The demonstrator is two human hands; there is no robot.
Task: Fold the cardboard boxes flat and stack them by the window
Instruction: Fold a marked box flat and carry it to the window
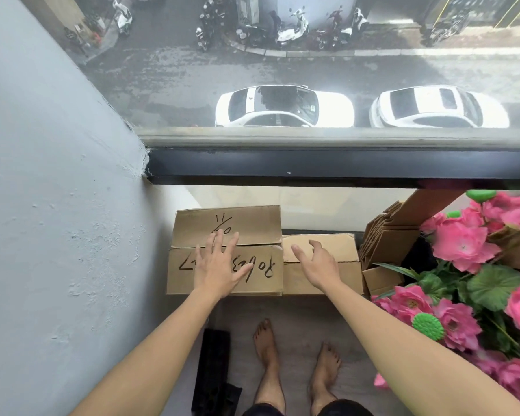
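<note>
While the left hand (219,265) presses flat, fingers straight, on the brown flattened cardboard box with black handwriting (225,250), the right hand (318,264) hovers released at 3 o'clock.

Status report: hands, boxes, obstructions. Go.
Left hand open, flat on marker-scrawled flattened brown cardboard box. Right hand open over plain flattened cardboard box. Pink artificial flowers crowd right.

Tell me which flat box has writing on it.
The left box, under the left hand, bears black marker writing. The right box, by the flowers, is plain.
</note>
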